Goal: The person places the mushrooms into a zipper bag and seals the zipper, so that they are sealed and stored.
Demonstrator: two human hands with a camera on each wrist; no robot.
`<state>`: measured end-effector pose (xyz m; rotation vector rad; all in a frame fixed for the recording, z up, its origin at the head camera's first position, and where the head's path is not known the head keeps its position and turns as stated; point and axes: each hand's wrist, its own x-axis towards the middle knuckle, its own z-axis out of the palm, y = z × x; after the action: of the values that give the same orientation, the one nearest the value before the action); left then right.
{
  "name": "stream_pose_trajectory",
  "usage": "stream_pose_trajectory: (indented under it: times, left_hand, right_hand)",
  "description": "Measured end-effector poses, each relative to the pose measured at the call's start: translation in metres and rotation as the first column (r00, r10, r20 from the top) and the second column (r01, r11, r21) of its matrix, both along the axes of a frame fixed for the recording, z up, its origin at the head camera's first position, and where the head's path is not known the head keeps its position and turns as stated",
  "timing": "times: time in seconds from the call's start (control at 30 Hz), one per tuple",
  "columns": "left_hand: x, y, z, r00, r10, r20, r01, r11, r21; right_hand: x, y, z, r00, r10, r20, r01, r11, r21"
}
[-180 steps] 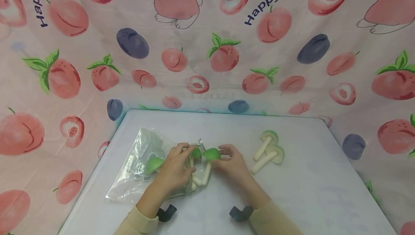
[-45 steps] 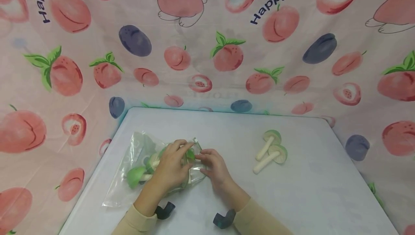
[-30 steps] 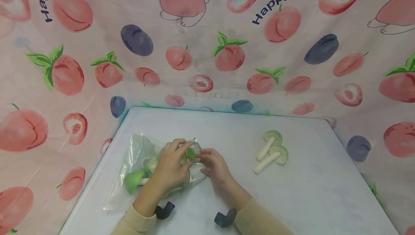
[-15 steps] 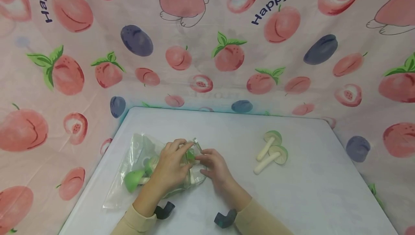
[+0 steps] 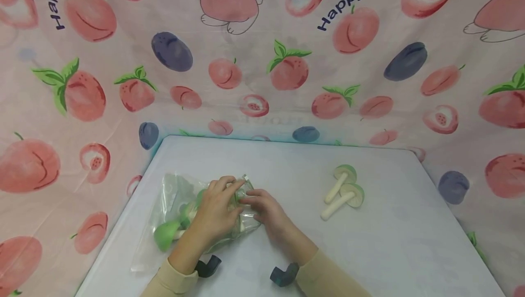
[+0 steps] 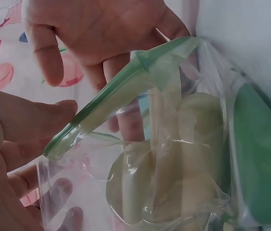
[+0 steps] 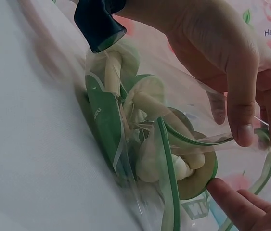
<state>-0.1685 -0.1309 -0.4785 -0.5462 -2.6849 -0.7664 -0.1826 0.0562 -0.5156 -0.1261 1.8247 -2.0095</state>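
A clear zip bag [image 5: 143, 242] with a green zip strip [image 6: 109, 98] lies on the left half of the table, with several green-capped toy mushrooms [image 5: 165, 235] inside. My left hand [image 5: 217, 206] holds the bag at its mouth, thumb and fingers on the zip rim, as the left wrist view shows. From the right, my right hand [image 5: 268, 208] reaches to the opening with its fingers extended. In the right wrist view, a fingertip of this right hand [image 7: 243, 209] meets the edge of a mushroom cap [image 7: 210, 175] at the bag's mouth. The left palm hides part of the bag.
Two more toy mushrooms [image 5: 343, 175] lie touching each other on the right side of the white table [image 5: 393, 242]. A fruit-printed cloth [image 5: 254, 60] hangs behind and at both sides. Dark wrist mounts [image 5: 285, 275] sit by both cuffs.
Six seconds ago green caps stood outside between the hands; now mushrooms sit deeper in the bag, toward the left. Over the last half second, my right fingers have pushed slightly left at the mouth.
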Motion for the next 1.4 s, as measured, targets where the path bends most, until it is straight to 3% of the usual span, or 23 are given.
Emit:
stream_pose_trajectory:
  times: [0.23,0.73,1.0,1.2,1.4]
  left_hand:
    - [-0.001,-0.002,-0.002,1.000,0.003,-0.021,-0.003,1.000,-0.006]
    - [-0.001,-0.003,-0.004,1.000,0.009,-0.009,-0.009,1.000,0.004]
    - [-0.001,-0.003,-0.005,1.000,0.009,-0.018,-0.009,1.000,0.004]
    - [0.000,-0.003,-0.004,1.000,0.007,0.000,-0.007,1.000,0.015]
    - [0.001,-0.003,-0.003,0.999,0.005,0.033,-0.005,1.000,0.016]
  right_hand:
    - [-0.001,-0.002,-0.003,0.999,0.048,-0.015,-0.047,0.999,0.013]
    - [0.001,0.014,-0.009,1.000,-0.011,0.002,0.011,0.999,-0.037]
    - [0.000,0.030,-0.006,0.999,-0.029,-0.040,0.030,0.999,0.024]
    - [0.002,0.045,0.000,0.991,-0.017,-0.132,0.037,0.988,0.148]
    - [0.004,0.061,0.002,0.990,-0.051,-0.129,0.073,0.981,0.180]
